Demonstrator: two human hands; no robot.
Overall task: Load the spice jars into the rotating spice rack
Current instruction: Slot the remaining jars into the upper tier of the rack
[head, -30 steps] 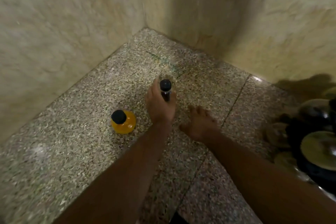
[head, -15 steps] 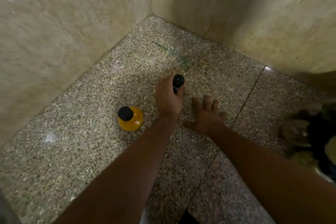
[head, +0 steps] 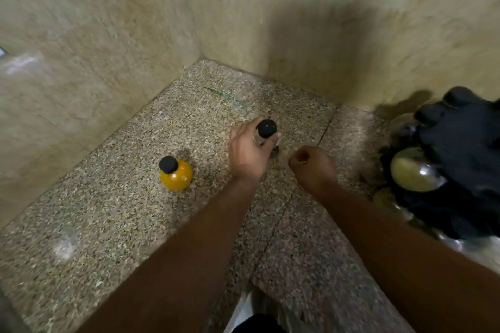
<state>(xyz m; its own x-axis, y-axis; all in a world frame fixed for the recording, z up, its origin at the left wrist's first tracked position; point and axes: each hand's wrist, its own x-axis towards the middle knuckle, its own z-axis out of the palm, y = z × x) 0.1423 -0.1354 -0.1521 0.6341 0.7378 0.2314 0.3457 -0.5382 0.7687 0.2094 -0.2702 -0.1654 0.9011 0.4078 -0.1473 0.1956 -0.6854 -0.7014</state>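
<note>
While the left hand (head: 247,153) grips a black-capped jar (head: 266,130) at frame centre, the right hand (head: 313,170) is fisted, empty; yellow jar (head: 176,174) stands left, spice rack (head: 443,167) right edge.

Two bare forearms, no sleeves, left hand (head: 247,153), right hand (head: 313,170)

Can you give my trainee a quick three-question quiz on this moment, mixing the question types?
1. True or false: the left hand is wrapped around the clear jar with the black cap.
2. Multiple choice: the yellow jar is A) inside the spice rack, B) standing alone on the speckled counter, C) in the right hand.
3. Fill in: the right hand is curled into a ____ with nothing visible in it.

Key: 1 true; 2 B; 3 fist.
</note>
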